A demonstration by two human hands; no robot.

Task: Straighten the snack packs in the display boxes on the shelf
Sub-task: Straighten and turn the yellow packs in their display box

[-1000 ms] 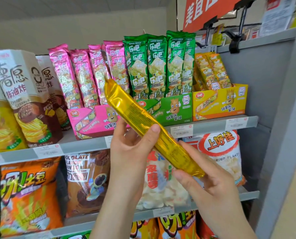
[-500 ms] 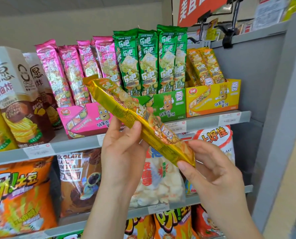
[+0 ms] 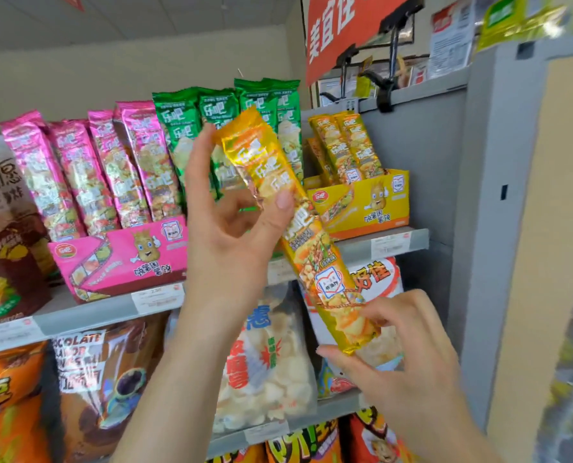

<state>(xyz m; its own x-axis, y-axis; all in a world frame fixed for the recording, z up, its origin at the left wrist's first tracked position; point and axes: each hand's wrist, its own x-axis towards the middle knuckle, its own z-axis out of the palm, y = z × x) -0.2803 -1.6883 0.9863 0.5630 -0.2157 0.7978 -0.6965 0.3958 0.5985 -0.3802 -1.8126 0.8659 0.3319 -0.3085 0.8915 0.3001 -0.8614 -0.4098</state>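
At shelf (image 3: 395, 243): left hand (image 3: 225, 235), right hand (image 3: 402, 355) pinch yellow pack (image 3: 315, 259); best seat it upright, label-out, in yellow box (image 3: 362, 208).

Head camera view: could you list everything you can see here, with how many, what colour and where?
held pack: one, gold-yellow, tilted in front of the shelf
pink packs: four, pink, upright in the pink display box, left
green packs: about four, green, middle, partly hidden
yellow packs: several, count unclear, yellow, in the yellow display box, right
brown carton: at least one, brown, far left
lower bags: several, orange, brown, white, shelf below
red sign: one, red, top
left hand: grips the held pack's upper half
right hand: pinches its lower end
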